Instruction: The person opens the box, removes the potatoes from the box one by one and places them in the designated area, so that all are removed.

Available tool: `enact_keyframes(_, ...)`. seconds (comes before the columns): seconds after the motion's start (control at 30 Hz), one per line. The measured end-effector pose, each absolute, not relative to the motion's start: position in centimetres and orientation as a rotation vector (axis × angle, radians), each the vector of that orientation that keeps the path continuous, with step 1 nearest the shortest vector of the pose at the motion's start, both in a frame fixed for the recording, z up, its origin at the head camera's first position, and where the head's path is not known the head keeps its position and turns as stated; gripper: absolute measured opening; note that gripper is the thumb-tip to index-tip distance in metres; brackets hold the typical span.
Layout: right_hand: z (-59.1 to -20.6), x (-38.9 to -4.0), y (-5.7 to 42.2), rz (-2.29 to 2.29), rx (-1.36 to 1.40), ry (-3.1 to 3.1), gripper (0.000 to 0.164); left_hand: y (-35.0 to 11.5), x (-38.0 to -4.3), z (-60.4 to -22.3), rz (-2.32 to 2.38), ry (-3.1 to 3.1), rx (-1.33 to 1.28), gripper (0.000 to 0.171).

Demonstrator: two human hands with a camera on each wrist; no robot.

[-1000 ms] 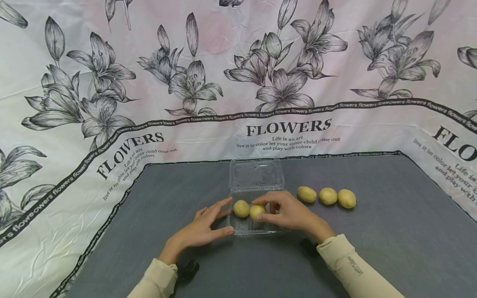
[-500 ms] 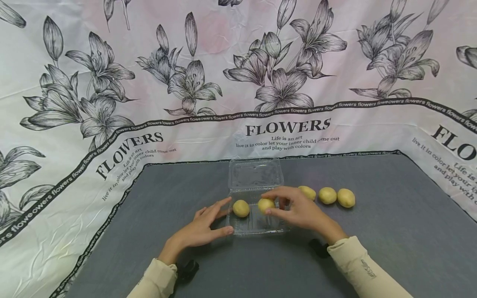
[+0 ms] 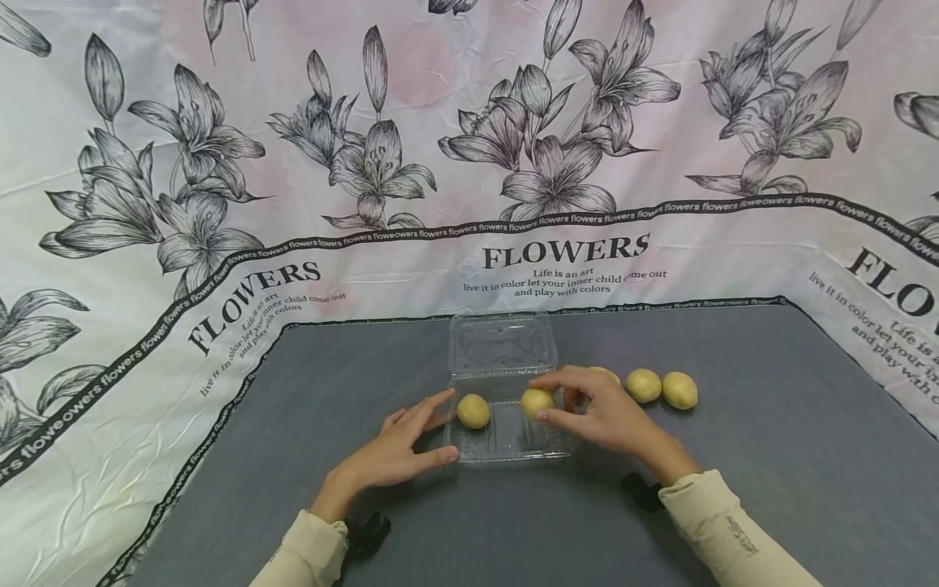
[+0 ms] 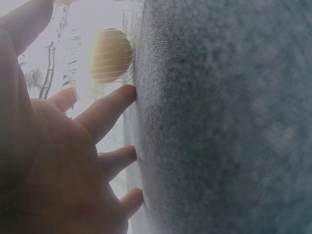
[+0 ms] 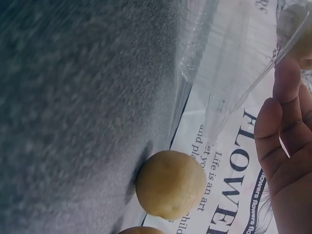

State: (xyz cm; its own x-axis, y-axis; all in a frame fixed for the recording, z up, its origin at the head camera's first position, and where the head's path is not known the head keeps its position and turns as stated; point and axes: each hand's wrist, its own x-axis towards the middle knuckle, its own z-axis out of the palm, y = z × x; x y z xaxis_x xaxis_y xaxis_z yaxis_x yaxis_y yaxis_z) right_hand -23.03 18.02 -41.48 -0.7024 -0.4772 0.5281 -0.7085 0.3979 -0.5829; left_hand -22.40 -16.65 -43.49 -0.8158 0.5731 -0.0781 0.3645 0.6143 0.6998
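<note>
A clear plastic clamshell box lies with its lid raised at the back. One yellow potato sits in its left part, also visible through the wall as a blurred potato in the left wrist view. My left hand rests against the box's left side, fingers spread. Between thumb and fingers, my right hand pinches another potato over the box's right part. In the right wrist view that held potato is partly cut off at the top right corner.
Right of the box lie a potato partly hidden behind my right hand, a middle potato and an outer potato. They rest on a grey table. A flower-printed cloth hangs behind the table.
My right hand has moved to the right with the potato, from beside the left potato to the box's right part. My left hand has stayed in place.
</note>
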Motion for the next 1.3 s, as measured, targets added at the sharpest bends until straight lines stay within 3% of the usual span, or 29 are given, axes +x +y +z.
enact_keyframes(1.3, -41.4, -22.5, 23.6, 1.194, 0.821, -2.371, 0.039, -16.7, -22.4, -43.6, 1.020, 2.539, 0.766, 0.086)
